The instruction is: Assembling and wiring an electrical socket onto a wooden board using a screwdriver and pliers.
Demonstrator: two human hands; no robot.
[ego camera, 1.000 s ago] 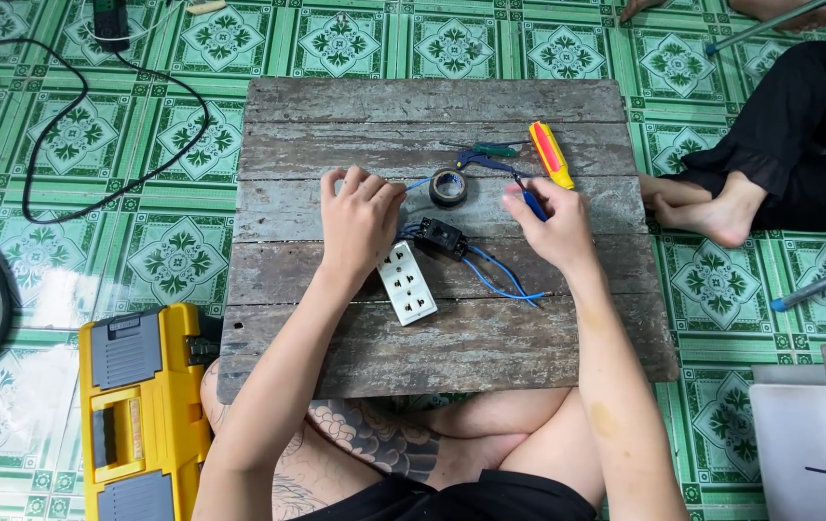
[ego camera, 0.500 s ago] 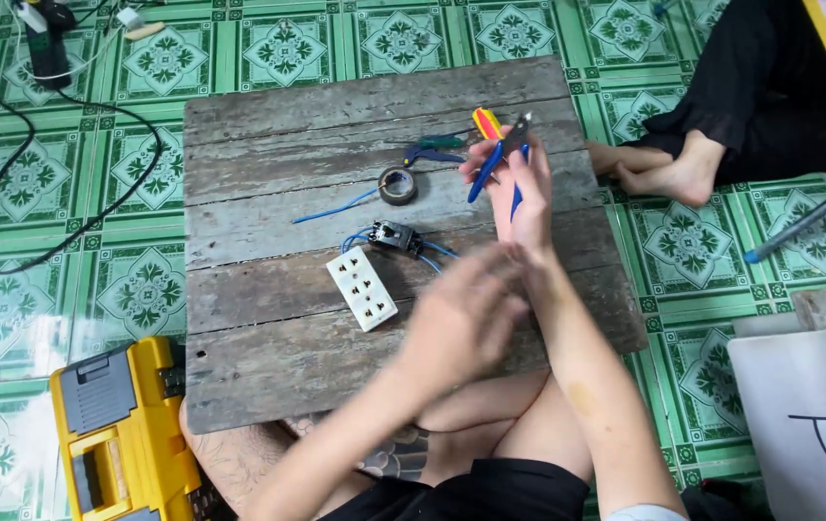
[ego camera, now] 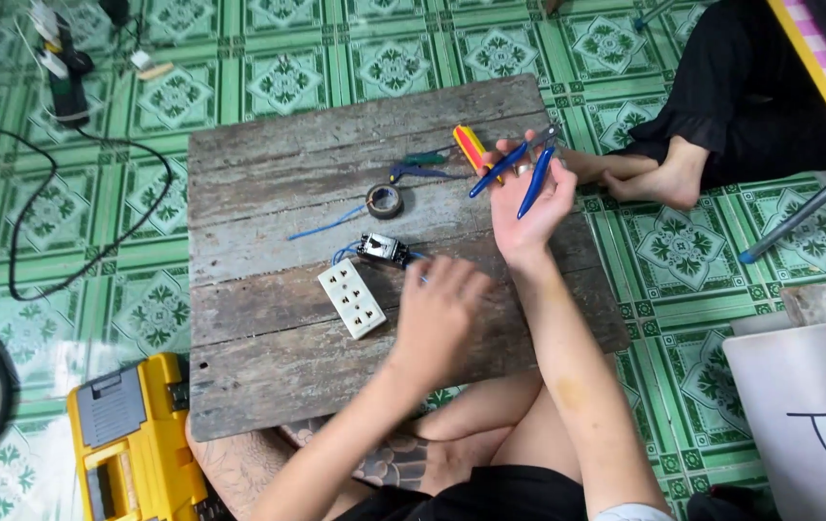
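Hands: right hand (ego camera: 527, 198) grips blue-handled pliers (ego camera: 519, 166) aloft, left hand (ego camera: 440, 318) hovers loosely curled, blurred, and could snag the blue wires (ego camera: 340, 253) on the tabletop (ego camera: 268, 338).

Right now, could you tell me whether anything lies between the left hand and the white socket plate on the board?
Nothing visible does: the left hand hovers just right of the white socket plate, with only bare wooden board between them.

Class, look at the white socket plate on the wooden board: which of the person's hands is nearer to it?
Left. The left hand hovers just right of the white socket plate; the right hand is raised farther off, holding blue-handled pliers.
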